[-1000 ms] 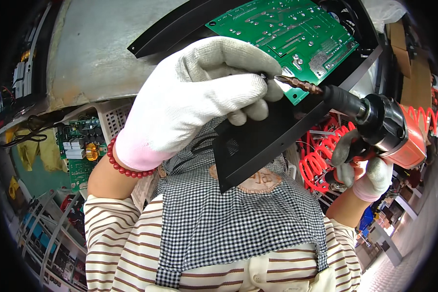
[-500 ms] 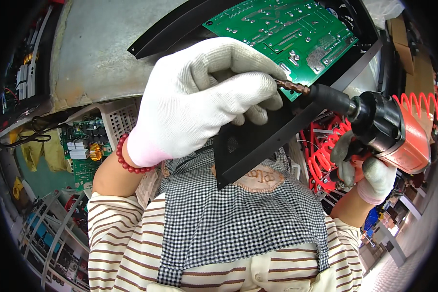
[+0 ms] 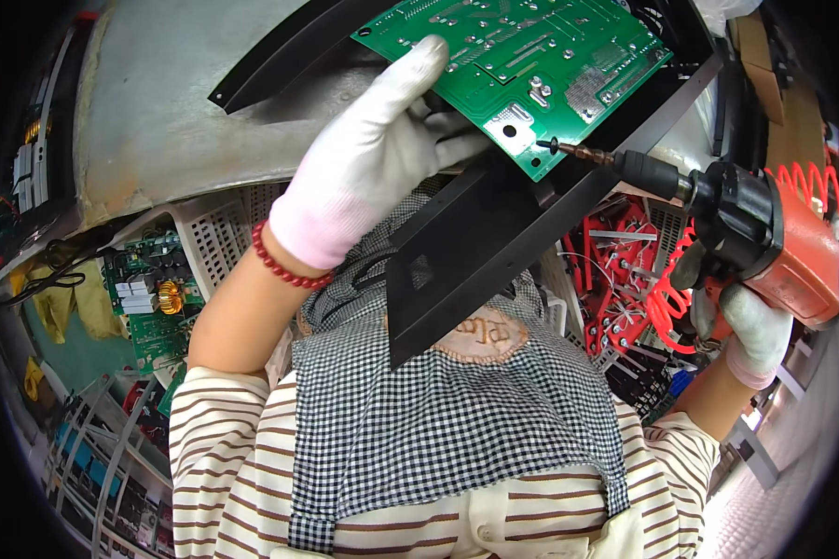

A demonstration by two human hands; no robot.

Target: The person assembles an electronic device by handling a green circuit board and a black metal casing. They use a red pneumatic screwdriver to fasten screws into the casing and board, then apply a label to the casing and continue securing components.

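Observation:
My gloved left hand (image 3: 373,149) grips the near-left edge of a green circuit board (image 3: 550,84), thumb on its face and the other fingers partly hidden at or under the edge. The board lies tilted over a black metal panel (image 3: 494,247) with a raised rim. My gloved right hand (image 3: 750,321) is closed around the handle of a red and black power screwdriver (image 3: 797,265). At the end of its bit sits a small black screw (image 3: 550,145), just above or touching the board's near corner, beside a hole; which of these I cannot tell.
A grey metal worktop (image 3: 186,102) lies at the far left. Below it stand a white perforated basket (image 3: 210,238) and another board with a copper coil (image 3: 170,298). A red coiled hose (image 3: 825,186) and several red parts (image 3: 615,289) are to the right.
My left hand has left the screwdriver's bit, opened out and taken hold of the board's edge. The screwdriver has shifted slightly right, and a screw now shows on its tip.

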